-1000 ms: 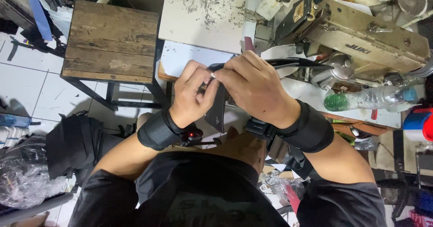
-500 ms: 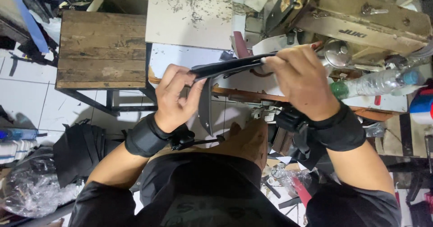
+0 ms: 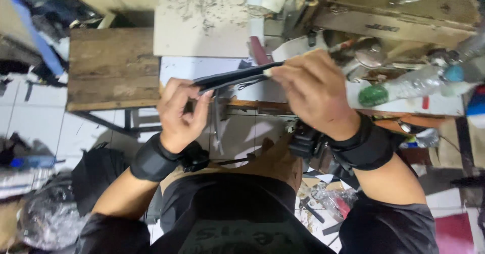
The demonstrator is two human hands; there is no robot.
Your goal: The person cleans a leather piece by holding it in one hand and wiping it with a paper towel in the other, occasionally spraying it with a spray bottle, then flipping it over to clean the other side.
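A long, flat black strip (image 3: 237, 77) of stitched material is stretched between both hands, its long axis running nearly level across the view, rising a little from the left end to the right end, which points toward the sewing machine (image 3: 394, 11). It hangs in the air above the edge of the white work table (image 3: 202, 67), not resting on it.

The left hand (image 3: 179, 112) has its fingers curled shut around the lower left end, thumb pressed against the strip's edge. The right hand (image 3: 313, 90) pinches the upper right end between thumb and fingertips, the other fingers folded over it, so the strip emerges from under the knuckles. A thin black strap (image 3: 217, 128) dangles below the left end.

Compared with half a second ago, the hands are farther apart and the strip is drawn out straighter and longer; a second ago both hands were bunched together over it close to the body. Black wrist bands (image 3: 151, 160) sit on both forearms
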